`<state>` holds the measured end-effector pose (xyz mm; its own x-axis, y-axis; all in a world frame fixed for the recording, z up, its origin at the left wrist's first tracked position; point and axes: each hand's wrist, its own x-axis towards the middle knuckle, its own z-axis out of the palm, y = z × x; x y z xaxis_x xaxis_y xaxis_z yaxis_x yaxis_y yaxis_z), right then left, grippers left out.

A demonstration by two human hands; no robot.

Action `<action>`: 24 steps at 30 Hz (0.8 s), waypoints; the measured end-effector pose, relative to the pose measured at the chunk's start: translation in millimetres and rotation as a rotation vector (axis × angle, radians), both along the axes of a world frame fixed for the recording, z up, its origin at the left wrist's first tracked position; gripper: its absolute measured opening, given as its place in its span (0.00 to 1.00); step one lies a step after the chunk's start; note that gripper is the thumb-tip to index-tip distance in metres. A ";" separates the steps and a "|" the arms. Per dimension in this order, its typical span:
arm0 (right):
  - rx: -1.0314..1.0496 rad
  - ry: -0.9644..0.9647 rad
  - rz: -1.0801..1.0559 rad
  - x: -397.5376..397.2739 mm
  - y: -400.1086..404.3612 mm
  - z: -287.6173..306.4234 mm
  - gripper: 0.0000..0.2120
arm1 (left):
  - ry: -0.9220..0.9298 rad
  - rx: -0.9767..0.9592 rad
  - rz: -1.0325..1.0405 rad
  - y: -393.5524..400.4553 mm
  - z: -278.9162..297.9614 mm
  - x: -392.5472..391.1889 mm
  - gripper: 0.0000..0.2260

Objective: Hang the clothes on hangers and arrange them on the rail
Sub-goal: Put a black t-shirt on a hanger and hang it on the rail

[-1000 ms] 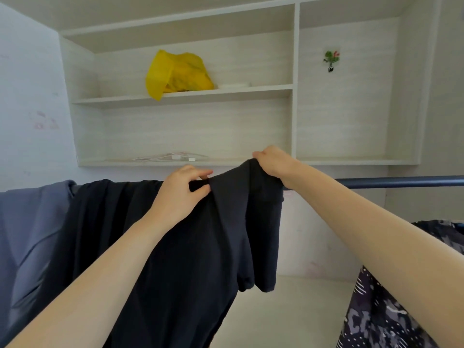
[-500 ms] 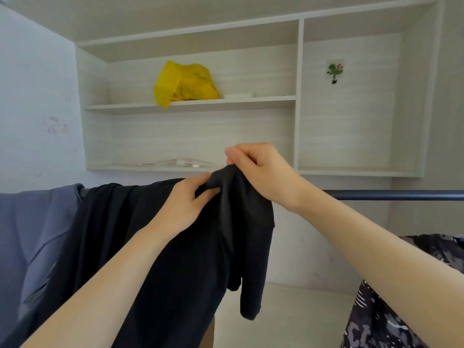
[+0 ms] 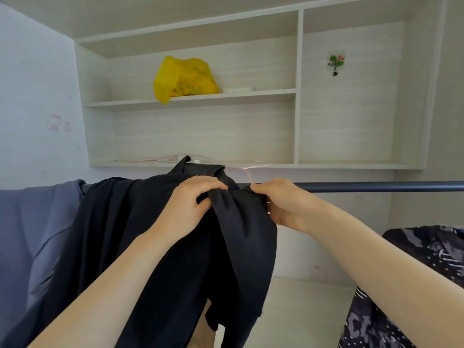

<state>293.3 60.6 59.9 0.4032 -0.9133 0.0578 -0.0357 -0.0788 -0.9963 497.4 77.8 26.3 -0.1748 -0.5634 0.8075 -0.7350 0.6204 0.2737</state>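
Observation:
A black shirt (image 3: 140, 242) hangs in front of me at the dark rail (image 3: 376, 186), its collar sticking up above the rail. My left hand (image 3: 190, 204) pinches a fold of the black cloth near the neck. My right hand (image 3: 283, 202) grips the shirt's right shoulder just below the rail. A thin pink hanger hook (image 3: 247, 173) shows above the rail beside the collar; the rest of the hanger is hidden under the cloth.
A grey-blue garment (image 3: 30, 234) hangs at the left next to the black shirt. A dark patterned garment (image 3: 414, 297) lies at the lower right. Behind the rail is a white shelf unit (image 3: 190, 97) with a yellow bag (image 3: 183, 79). The rail runs bare to the right.
My right hand has moved from the top of the cloth to the right shoulder. The collar now stands up above the rail, and a pink hook shows. The camera has shifted a little.

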 end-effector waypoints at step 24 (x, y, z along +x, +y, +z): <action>-0.482 0.037 -0.206 -60.6 57.3 -45.2 0.08 | 0.058 -0.200 0.340 -16.5 55.3 25.3 0.19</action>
<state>232.7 118.0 14.8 0.2276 -0.8472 0.4802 -0.1338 -0.5156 -0.8463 522.7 61.3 81.7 0.0442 -0.4115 0.9103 -0.8946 0.3894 0.2195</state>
